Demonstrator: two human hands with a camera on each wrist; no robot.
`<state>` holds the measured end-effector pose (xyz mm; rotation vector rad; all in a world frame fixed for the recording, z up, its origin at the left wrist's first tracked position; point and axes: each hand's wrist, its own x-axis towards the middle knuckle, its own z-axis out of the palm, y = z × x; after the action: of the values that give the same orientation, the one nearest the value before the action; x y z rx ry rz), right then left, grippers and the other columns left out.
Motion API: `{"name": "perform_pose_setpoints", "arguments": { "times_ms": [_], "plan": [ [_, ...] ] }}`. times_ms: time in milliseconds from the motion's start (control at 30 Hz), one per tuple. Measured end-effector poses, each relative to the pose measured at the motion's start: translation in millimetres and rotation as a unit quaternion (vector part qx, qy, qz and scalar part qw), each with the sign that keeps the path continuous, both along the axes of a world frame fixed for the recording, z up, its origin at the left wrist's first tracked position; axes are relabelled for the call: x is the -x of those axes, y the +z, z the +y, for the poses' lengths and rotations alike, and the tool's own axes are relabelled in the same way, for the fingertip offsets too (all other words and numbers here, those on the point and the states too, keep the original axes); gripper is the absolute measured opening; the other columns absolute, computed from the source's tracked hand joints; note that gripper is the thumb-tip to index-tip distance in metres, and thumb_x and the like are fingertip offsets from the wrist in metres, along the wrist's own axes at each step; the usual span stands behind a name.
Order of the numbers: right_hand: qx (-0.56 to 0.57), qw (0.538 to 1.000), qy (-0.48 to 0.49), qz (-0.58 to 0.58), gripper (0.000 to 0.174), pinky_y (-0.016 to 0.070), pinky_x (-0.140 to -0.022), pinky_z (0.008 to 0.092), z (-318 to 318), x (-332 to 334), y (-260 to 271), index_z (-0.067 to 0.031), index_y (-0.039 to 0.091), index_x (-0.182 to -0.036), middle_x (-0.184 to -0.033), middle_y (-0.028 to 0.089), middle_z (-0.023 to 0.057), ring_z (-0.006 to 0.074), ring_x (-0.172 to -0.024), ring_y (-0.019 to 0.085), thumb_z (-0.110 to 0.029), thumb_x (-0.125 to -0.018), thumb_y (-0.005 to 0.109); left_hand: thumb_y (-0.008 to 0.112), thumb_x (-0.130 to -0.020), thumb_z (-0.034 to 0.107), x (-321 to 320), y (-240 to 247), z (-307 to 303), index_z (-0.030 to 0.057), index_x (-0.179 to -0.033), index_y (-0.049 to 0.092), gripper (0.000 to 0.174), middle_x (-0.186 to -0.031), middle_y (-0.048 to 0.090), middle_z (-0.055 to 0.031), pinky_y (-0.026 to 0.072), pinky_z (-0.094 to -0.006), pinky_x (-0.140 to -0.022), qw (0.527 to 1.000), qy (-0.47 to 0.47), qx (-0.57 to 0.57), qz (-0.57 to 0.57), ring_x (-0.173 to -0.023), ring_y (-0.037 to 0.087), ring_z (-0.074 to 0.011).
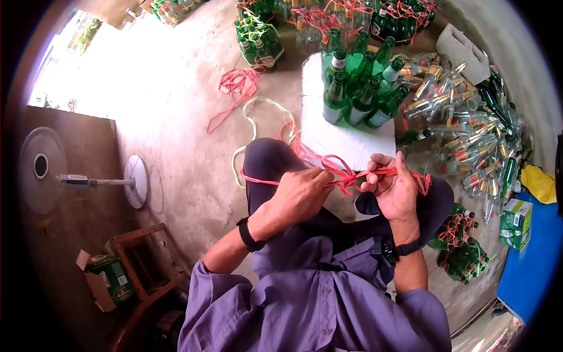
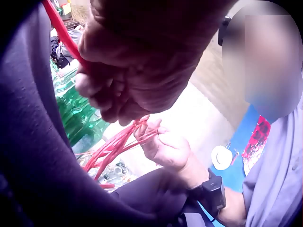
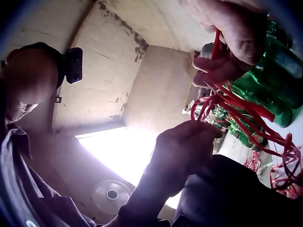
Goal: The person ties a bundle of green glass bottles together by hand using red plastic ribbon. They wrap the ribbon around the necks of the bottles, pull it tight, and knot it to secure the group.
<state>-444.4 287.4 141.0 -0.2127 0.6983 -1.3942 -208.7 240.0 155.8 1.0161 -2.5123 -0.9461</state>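
Red plastic twine (image 1: 346,175) with a knotted, looped middle is stretched between both hands above the lap. My left hand (image 1: 300,196) pinches it on one side of the knot, its fingers curled; a strand runs from this hand across the knee. On the other side my right hand (image 1: 394,190), palm turned up, holds the strands between thumb and fingers, and their loose end hangs past the thumb. In the right wrist view, several loops of twine (image 3: 236,106) hang between the left hand (image 3: 182,149) and the right hand (image 3: 232,47).
Several green bottles (image 1: 359,88) stand on a white board (image 1: 334,144) before the knees. Loose bottles (image 1: 469,129) pile up at right, beside a concrete block (image 1: 463,53). More red twine (image 1: 239,82) and pale green twine (image 1: 258,104) lie on the floor. A fan (image 1: 44,164) stands at left.
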Motion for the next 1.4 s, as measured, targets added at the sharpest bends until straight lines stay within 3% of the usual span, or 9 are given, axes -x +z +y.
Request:
{"name": "perform_pose_setpoints", "arguments": {
  "times_ms": [67, 200, 300, 700, 933, 1000, 1233, 1300, 1400],
  "plan": [
    [-0.023, 1.0, 0.007, 0.008, 0.053, 0.0582, -0.062, 0.0365, 0, -2, 1, 0.0078, 0.06, -0.111, -0.093, 0.066, 0.0143, 0.0204, -0.076, 0.064, -0.042, -0.103, 0.043, 0.068, -0.081, 0.009, -3, -2, 1, 0.003, -0.099, 0.066, 0.02, -0.078, 0.061, -0.0147, 0.0511, -0.0333, -0.062, 0.995, 0.052, 0.055, 0.06, -0.069, 0.063, -0.0292],
    [-0.025, 0.999, 0.037, 0.011, 0.043, 0.0479, -0.052, 0.0254, 2, -6, -1, 0.0058, 0.061, -0.112, -0.095, 0.066, 0.0124, 0.0142, -0.071, 0.06, -0.035, -0.102, 0.05, 0.065, -0.089, 0.012, -5, -2, -4, 0.0012, -0.096, 0.067, 0.013, -0.075, 0.062, -0.0096, 0.0494, -0.0311, -0.065, 0.984, 0.124, -0.034, 0.123, -0.069, 0.062, -0.0215],
    [-0.074, 0.99, 0.064, 0.106, 0.034, 0.032, -0.045, 0.0159, 4, -13, 4, 0.0062, 0.06, -0.113, -0.09, 0.063, 0.008, 0.0067, -0.063, 0.048, -0.024, -0.098, 0.059, 0.052, -0.1, 0.023, -8, -3, -6, -0.0025, -0.096, 0.065, 0.029, -0.077, 0.062, -0.0035, 0.0456, -0.0283, -0.061, 0.905, 0.184, -0.299, 0.241, -0.069, 0.054, -0.0089],
    [-0.022, 0.975, 0.149, 0.164, 0.039, 0.0315, -0.052, 0.0174, 4, -16, 6, 0.0052, 0.06, -0.118, -0.076, 0.056, -0.0025, 0.0033, -0.064, 0.046, -0.022, -0.092, 0.069, 0.047, -0.101, 0.031, 4, 2, -12, 0.0024, -0.086, 0.059, 0.034, -0.078, 0.062, -0.0051, 0.0403, -0.0224, -0.054, 0.767, 0.218, -0.508, 0.326, -0.068, 0.067, -0.0166],
    [0.014, 0.969, 0.13, 0.21, 0.039, 0.0336, -0.05, 0.0171, 6, -23, -9, 0.0032, 0.064, -0.115, -0.078, 0.061, -0.0012, 0.0034, -0.062, 0.047, -0.026, -0.09, 0.072, 0.048, -0.101, 0.031, 5, -10, -11, 0.0019, -0.086, 0.058, 0.034, -0.076, 0.061, -0.0044, 0.0372, -0.0219, -0.049, 0.756, 0.206, -0.525, 0.333, -0.063, 0.068, -0.0179],
    [0.003, 0.945, 0.114, 0.306, 0.034, 0.0313, -0.048, 0.0172, 8, -27, -16, 0.0016, 0.068, -0.112, -0.077, 0.062, -0.0013, 0.0027, -0.059, 0.045, -0.024, -0.09, 0.072, 0.048, -0.101, 0.033, 6, -11, -13, 0.001, -0.087, 0.06, 0.037, -0.078, 0.063, -0.0059, 0.0364, -0.0211, -0.047, 0.784, 0.162, -0.526, 0.287, -0.06, 0.068, -0.0174],
    [-0.005, 0.944, 0.101, 0.313, 0.023, 0.0369, -0.054, 0.0199, 8, -31, -20, -0.0008, 0.072, -0.101, -0.079, 0.064, -0.0025, 0.0027, -0.062, 0.045, -0.022, -0.091, 0.071, 0.046, -0.103, 0.037, 10, -10, -8, 0.0004, -0.092, 0.064, 0.042, -0.087, 0.07, -0.0096, 0.0392, -0.0199, -0.046, 0.821, 0.12, -0.509, 0.23, -0.061, 0.069, -0.0156],
    [-0.039, 0.961, 0.12, 0.246, 0.022, 0.0367, -0.052, 0.0206, 7, -29, -19, 0.0014, 0.071, -0.098, -0.075, 0.062, -0.0016, 0.0026, -0.057, 0.042, -0.02, -0.093, 0.068, 0.05, -0.102, 0.034, 13, -5, -6, 0.0008, -0.082, 0.067, 0.042, -0.066, 0.063, -0.002, 0.0323, -0.0212, -0.045, 0.805, 0.159, -0.515, 0.247, -0.048, 0.042, -0.0035],
    [-0.076, 0.963, 0.108, 0.236, 0.022, 0.0349, -0.05, 0.0202, 5, -35, -10, 0.0028, 0.07, -0.096, -0.073, 0.061, -0.0011, 0.0024, -0.052, 0.038, -0.018, -0.095, 0.065, 0.05, -0.102, 0.035, 12, -6, -8, 0.0004, -0.082, 0.068, 0.043, -0.064, 0.061, -0.0009, 0.0328, -0.0216, -0.044, 0.813, 0.164, -0.507, 0.234, -0.048, 0.043, -0.0039]
  ]
}}
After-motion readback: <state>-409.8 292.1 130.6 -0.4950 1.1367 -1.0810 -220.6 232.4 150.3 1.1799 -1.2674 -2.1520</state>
